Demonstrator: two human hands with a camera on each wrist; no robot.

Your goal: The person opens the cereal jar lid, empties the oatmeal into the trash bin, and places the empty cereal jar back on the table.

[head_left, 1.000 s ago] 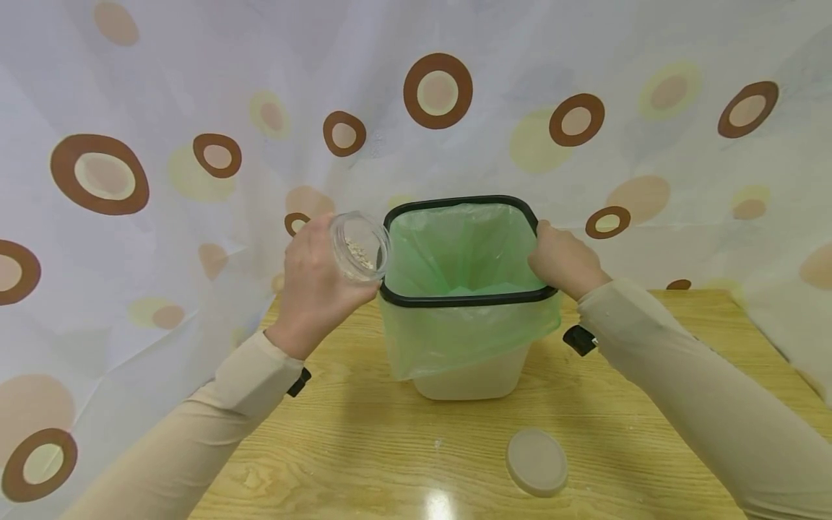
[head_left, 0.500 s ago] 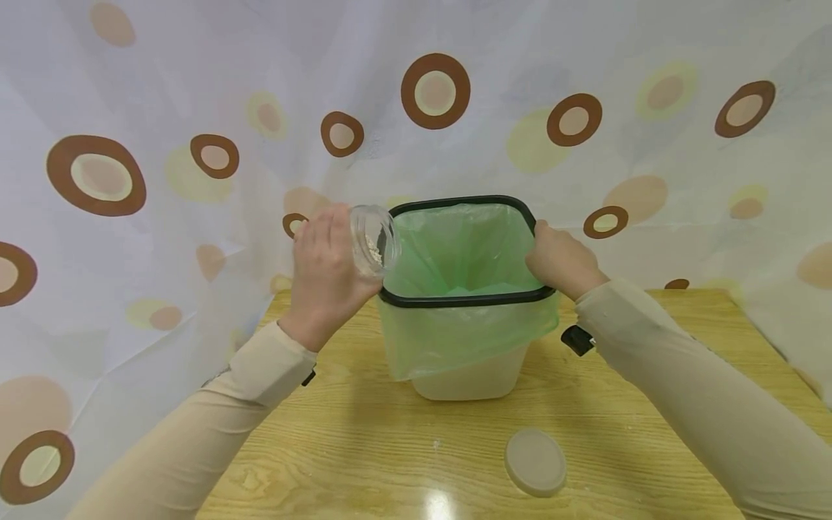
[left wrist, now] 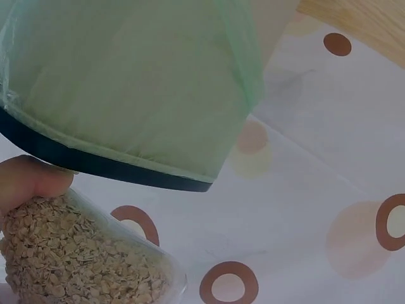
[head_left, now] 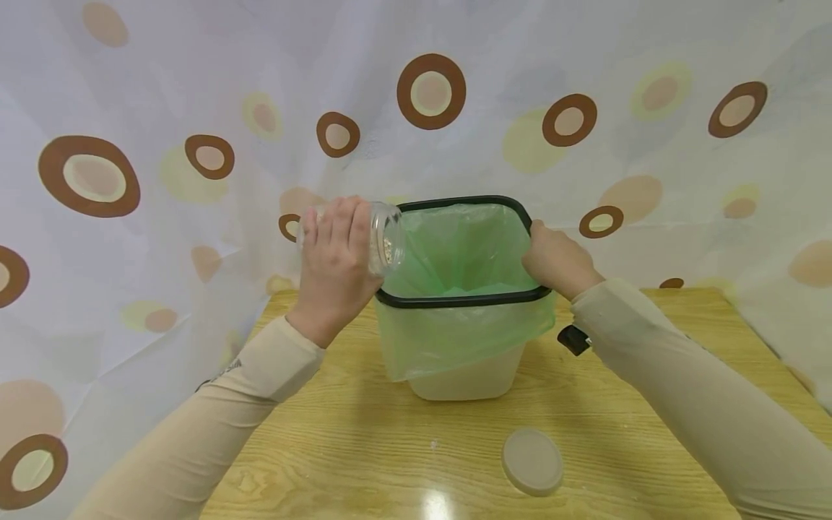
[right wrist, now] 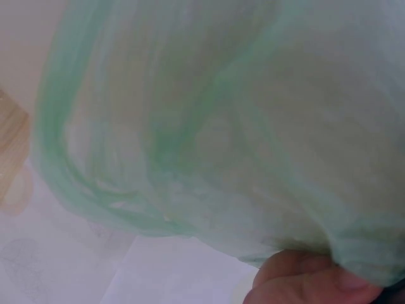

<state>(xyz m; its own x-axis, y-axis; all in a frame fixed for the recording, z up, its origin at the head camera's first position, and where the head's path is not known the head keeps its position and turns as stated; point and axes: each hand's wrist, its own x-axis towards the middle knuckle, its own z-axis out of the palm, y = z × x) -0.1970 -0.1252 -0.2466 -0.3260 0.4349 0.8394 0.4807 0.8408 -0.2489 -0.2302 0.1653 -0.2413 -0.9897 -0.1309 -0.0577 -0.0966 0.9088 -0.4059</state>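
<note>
My left hand grips a clear jar that lies tilted on its side, its mouth facing right over the left rim of a trash can. Oat flakes fill much of the jar in the left wrist view. A green plastic bag lines the can and folds down over its outside, under a black rim. At the can's right side, my right hand holds the rim and bag edge with curled fingers. The thumb and fingers press on the bag in the right wrist view.
A round beige lid lies on the wooden table in front of the can. Behind and to both sides hangs a white sheet with brown and yellow circles. A black strap end hangs below the right cuff.
My left hand has moved right and tipped the jar further, so its mouth now overlaps the can's left rim. The right hand keeps its hold on the rim.
</note>
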